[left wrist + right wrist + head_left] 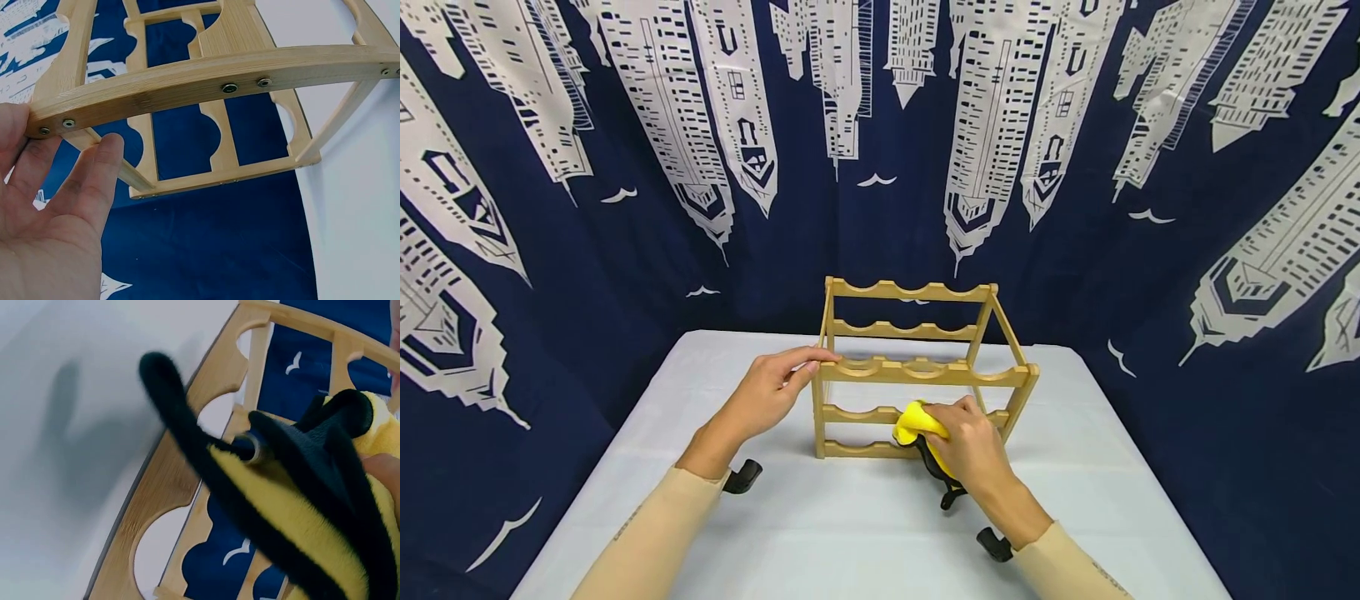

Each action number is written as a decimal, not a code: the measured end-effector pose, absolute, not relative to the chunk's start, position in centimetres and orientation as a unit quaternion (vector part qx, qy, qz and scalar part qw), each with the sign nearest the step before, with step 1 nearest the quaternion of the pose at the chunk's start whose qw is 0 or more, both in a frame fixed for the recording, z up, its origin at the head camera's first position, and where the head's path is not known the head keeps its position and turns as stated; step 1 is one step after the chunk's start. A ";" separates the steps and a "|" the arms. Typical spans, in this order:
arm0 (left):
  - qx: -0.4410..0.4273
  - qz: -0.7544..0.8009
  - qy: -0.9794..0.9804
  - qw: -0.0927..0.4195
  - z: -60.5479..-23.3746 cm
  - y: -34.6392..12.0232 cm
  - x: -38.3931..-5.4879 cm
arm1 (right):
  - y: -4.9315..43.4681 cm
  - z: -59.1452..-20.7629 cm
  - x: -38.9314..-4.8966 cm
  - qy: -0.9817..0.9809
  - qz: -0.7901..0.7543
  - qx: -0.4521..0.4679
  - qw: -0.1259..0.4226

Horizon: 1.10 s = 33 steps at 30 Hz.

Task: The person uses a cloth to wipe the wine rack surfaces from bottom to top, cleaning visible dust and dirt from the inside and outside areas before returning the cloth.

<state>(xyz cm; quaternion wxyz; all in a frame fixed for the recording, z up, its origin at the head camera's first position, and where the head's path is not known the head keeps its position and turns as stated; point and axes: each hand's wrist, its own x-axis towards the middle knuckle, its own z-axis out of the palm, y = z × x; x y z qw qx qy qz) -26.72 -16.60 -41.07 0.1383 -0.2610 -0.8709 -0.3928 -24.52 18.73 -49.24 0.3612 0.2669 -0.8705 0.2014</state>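
Note:
A light wooden wine rack with scalloped rails stands on the white table. At its upper left front corner, my left hand holds the frame. In the left wrist view, that hand's fingers lie around the end of a side bar with small metal screws. My right hand grips a bunched yellow cloth with black edging, against the front of the rack near its middle and lower rails. Seen from the right wrist, the cloth has a loose black-edged corner hanging out, and it covers part of the rack.
The white table runs under the rack and toward me. Behind it hangs a dark blue curtain printed with white buildings and birds. A black wrist-mounted piece juts out by the left cuff, another by the right.

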 end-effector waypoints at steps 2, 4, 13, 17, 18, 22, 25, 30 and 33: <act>-0.261 -0.391 -0.872 0.138 -41.0 -16.5 -26.7 | 19.3 -49.2 -24.6 -0.866 0.216 0.256 0.371; -0.263 -0.391 -0.871 0.137 -41.0 -16.4 -26.7 | 20.1 -49.1 -24.6 -0.862 0.234 0.241 0.380; -0.266 -0.389 -0.871 0.141 -41.1 -16.5 -26.7 | 25.2 -49.5 -23.8 -0.871 0.178 0.215 0.403; -0.266 -0.389 -0.870 0.143 -41.2 -16.5 -26.7 | 26.9 -49.4 -23.4 -0.871 0.141 0.230 0.411; -0.268 -0.390 -0.869 0.144 -41.3 -16.5 -26.7 | 27.2 -49.2 -23.3 -0.869 0.135 0.231 0.416; -0.274 -0.392 -0.866 0.147 -41.3 -16.5 -26.8 | 27.8 -48.7 -23.2 -0.862 0.124 0.230 0.435; -0.278 -0.393 -0.865 0.145 -41.2 -16.4 -26.8 | 27.9 -48.7 -23.0 -0.858 0.135 0.228 0.440; -0.279 -0.389 -0.866 0.142 -41.0 -16.5 -26.7 | 27.5 -48.8 -22.8 -0.852 0.180 0.233 0.434; -0.278 -0.388 -0.866 0.149 -40.8 -16.7 -26.7 | 26.5 -48.5 -22.8 -0.837 0.228 0.265 0.421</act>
